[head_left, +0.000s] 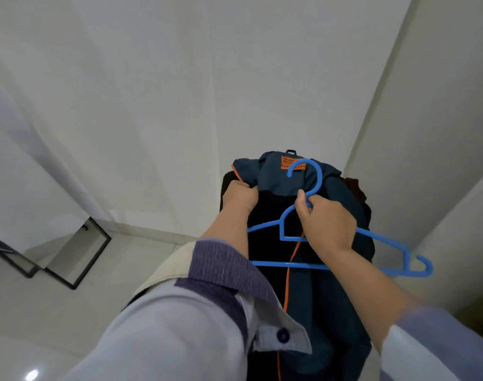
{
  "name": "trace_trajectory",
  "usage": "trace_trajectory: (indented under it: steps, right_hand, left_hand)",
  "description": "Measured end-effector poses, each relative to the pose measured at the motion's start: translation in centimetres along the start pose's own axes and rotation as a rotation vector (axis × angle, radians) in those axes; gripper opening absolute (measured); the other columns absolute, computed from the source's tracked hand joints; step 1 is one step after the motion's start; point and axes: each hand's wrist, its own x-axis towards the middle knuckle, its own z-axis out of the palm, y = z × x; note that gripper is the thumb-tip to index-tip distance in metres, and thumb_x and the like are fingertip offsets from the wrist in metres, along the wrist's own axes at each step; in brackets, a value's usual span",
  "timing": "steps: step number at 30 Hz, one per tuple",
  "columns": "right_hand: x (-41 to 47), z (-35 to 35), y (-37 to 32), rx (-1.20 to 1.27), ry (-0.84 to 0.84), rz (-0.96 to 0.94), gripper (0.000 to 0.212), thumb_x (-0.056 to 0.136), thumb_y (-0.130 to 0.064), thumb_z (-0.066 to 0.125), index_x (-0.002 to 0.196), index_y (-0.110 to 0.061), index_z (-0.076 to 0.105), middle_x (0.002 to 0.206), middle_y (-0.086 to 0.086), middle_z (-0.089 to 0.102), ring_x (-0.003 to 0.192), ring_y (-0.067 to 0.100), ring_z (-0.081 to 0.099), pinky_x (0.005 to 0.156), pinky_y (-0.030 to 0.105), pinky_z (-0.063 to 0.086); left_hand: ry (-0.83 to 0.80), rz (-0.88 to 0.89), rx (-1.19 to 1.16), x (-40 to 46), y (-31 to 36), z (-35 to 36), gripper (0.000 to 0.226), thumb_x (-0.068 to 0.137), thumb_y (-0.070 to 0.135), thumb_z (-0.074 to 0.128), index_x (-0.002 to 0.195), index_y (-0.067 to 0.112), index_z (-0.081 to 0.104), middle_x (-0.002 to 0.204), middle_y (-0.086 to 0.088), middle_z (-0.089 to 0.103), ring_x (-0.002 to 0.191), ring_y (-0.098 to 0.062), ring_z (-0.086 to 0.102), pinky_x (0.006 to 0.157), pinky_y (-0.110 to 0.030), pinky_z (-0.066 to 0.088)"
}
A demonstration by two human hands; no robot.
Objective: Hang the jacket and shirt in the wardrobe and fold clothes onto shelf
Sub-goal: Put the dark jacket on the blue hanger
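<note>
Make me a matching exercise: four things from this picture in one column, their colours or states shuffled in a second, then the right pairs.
Column one:
1. hanger
2. jacket label
3. left hand
4. right hand

Column two:
A. grips the jacket collar
B. blue plastic
C. pinches the hanger's neck
D. orange, inside the collar

Pairs: 1-B, 2-D, 3-A, 4-C
</note>
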Motion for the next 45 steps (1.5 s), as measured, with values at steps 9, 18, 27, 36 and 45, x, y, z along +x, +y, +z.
trace_trajectory:
  steps: [9, 18, 27, 36, 45]
  right_hand:
    - [-1.6, -0.8, -0.5, -0.053, 0.017, 0.097, 0.055, 0.099, -0.043, 0.036, 0.050, -0.019, 0.035, 0.044, -0.001, 0.038, 0.040, 0.017, 0.034, 0.042, 0.027, 0.018]
    - [-1.8, -3.3, -2.3, -0.023, 0.065, 0.090, 0.055, 0.098, -0.044, 0.032, 0.051, -0.017, 0.038, 0.047, 0.002, 0.043, 0.044, 0.021, 0.041, 0.043, 0.028, 0.028]
    - [-1.1, -9.2, -2.6, 0.031, 0.169, 0.123, 0.055, 0.098, -0.045, 0.030, 0.058, -0.011, 0.049, 0.050, 0.005, 0.045, 0.054, 0.028, 0.048, 0.050, 0.031, 0.033]
    - [0.6, -13.5, -5.1, 0.093, 0.280, 0.223, 0.057, 0.099, -0.049, 0.024, 0.067, -0.011, 0.053, 0.065, 0.008, 0.053, 0.061, 0.027, 0.048, 0.052, 0.030, 0.028]
    - [-0.6, -10.8, -10.3, 0.104, 0.124, 0.193, 0.060, 0.096, -0.058, 0.024, 0.059, -0.017, 0.046, 0.060, 0.001, 0.051, 0.051, 0.017, 0.045, 0.045, 0.026, 0.029]
  left_hand:
    - [-0.039, 0.049, 0.064, -1.0, 0.4, -1.8, 0.035, 0.093, 0.009, 0.039, 0.125, 0.005, 0.053, 0.118, -0.010, 0.060, 0.105, -0.031, 0.056, 0.084, -0.027, 0.040]
    - [-0.188, -0.049, -0.322, -3.2, 3.5, -8.7, 0.057, 0.085, 0.036, 0.056, 0.133, 0.006, 0.050, 0.120, -0.013, 0.063, 0.112, -0.031, 0.060, 0.095, -0.041, 0.050]
    - [0.046, 0.406, 0.682, -5.5, 5.4, -13.3, 0.047, 0.089, 0.002, 0.044, 0.135, 0.006, 0.044, 0.134, -0.020, 0.051, 0.121, -0.035, 0.049, 0.095, -0.033, 0.041]
    - [0.199, 0.532, 0.499, -8.2, 6.4, -16.8, 0.040, 0.090, 0.010, 0.039, 0.123, 0.026, 0.054, 0.119, -0.009, 0.061, 0.106, -0.031, 0.057, 0.081, -0.031, 0.042]
    - [0.261, 0.753, 0.441, -10.9, 10.1, -17.3, 0.043, 0.086, 0.017, 0.042, 0.117, 0.038, 0.062, 0.124, 0.008, 0.063, 0.112, -0.022, 0.058, 0.091, -0.035, 0.048]
